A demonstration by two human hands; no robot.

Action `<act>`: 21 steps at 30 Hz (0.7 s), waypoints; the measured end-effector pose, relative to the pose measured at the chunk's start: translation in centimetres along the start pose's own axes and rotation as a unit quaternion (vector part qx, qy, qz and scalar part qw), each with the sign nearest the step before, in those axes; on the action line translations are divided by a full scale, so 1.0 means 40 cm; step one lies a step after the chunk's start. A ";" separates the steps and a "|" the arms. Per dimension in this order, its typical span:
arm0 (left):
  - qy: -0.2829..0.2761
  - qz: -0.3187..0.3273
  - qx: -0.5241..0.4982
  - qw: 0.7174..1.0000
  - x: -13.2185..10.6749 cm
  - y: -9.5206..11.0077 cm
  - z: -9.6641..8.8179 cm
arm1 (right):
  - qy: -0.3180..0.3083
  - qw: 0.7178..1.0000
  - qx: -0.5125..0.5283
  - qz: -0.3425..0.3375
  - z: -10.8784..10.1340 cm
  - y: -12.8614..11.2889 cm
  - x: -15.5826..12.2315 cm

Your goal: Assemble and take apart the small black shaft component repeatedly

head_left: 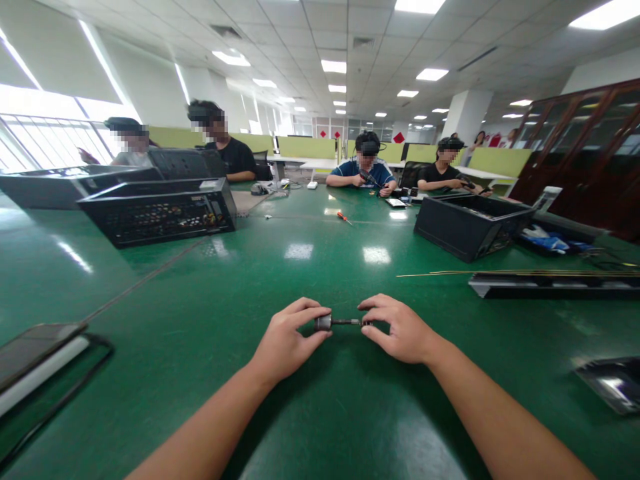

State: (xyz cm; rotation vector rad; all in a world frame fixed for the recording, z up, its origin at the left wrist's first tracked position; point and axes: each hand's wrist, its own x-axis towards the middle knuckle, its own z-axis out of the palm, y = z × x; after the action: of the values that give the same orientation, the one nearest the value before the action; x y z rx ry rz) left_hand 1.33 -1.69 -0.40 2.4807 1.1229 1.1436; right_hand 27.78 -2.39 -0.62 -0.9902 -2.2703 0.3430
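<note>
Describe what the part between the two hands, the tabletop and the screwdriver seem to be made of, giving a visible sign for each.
Held part: probably metal; grey, with a dull sheen on the thick end.
Tabletop: smooth, glossy green, mirroring ceiling lights; perhaps coated or covered, material unclear.
Screwdriver: bright orange-red handle, likely plastic; thin shaft, presumably metal.

Ceiling panels (pixel 334 67) and windows (pixel 45 107) shine brightly; white glare (pixel 376 255) patches the counter (pixel 190 293) toward its far edge; its side edges look stretched.

Office workroom; cubicle partitions (pixel 306 147); ceiling light panels (pixel 334 67); computer cases (pixel 163 217) on worktable (pixel 200 287)
</note>
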 end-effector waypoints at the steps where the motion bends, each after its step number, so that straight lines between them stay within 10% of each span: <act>1: 0.001 0.000 0.000 1.000 0.001 -0.001 -0.001 | -0.001 1.000 0.001 0.001 -0.003 0.005 -0.001; 11: -0.056 -0.133 0.042 0.989 0.005 -0.040 -0.034 | -0.053 0.992 0.028 0.110 -0.044 0.108 -0.018; 21: -0.001 -0.231 0.193 0.954 -0.262 -0.186 -0.325 | -0.084 0.987 0.030 0.131 -0.043 0.068 -0.010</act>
State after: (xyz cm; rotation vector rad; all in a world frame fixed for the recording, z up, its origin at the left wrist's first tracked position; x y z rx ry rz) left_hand -16.50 -5.68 -0.84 2.2619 1.9523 0.8448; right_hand 30.62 -0.86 -0.73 -1.2726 -2.2632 0.6248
